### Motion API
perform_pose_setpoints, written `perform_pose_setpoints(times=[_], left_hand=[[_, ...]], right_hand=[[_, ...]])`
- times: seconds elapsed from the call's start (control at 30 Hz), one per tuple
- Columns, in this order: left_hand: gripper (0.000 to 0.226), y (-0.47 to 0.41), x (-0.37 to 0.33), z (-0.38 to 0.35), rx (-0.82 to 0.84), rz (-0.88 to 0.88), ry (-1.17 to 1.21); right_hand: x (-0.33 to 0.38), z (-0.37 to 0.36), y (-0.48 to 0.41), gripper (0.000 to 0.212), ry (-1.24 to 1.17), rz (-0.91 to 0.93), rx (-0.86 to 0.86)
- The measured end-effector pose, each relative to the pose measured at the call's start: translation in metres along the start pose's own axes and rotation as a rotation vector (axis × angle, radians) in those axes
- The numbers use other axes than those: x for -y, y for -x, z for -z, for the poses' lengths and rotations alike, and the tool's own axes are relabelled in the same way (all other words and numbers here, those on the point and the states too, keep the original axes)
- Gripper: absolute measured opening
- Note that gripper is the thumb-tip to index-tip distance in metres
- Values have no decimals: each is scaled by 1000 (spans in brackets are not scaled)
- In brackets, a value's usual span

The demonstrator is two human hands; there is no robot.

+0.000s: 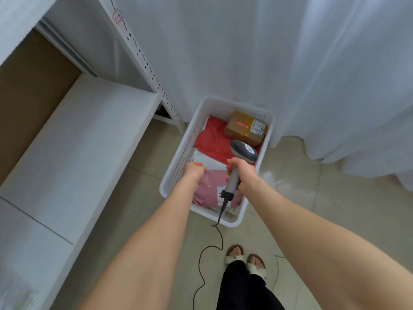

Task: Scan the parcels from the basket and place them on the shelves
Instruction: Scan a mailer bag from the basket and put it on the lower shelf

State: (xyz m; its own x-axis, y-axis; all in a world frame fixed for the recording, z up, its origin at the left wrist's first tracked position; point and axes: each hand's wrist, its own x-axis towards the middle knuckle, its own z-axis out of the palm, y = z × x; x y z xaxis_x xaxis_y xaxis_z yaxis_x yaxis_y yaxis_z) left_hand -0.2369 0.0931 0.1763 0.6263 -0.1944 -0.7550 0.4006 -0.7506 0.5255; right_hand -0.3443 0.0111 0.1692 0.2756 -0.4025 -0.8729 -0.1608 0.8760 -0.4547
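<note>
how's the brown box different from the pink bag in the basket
The brown box is rigid cardboard; the pink bag is soft and wrinkled. The brown box lies at the basket's far end, the pink bag at its near end. The scanner's red line falls on the brown box, not the pink bag. Both carry a white label.

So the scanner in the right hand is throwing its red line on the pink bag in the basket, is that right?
Not quite. The scanner in the right hand throws its red line on the brown cardboard box at the far end of the basket, not on the pink bag. The head view shows it.
</note>
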Motion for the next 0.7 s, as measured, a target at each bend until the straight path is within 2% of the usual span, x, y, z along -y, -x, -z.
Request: perform_pose_setpoints(times=[0.5,0.63,0.7], left_hand=[[37,-93,-52,-61,-59,55,-27],[38,-123,-60,-88,-61,61,-7],[38,-140,-61,-102,-57,56,-6]], right_hand=[[68,-1,-105,7,88,-49,31],[82,6,-149,21,125,-84,57],[85,10,-171,21,124,-100,62]])
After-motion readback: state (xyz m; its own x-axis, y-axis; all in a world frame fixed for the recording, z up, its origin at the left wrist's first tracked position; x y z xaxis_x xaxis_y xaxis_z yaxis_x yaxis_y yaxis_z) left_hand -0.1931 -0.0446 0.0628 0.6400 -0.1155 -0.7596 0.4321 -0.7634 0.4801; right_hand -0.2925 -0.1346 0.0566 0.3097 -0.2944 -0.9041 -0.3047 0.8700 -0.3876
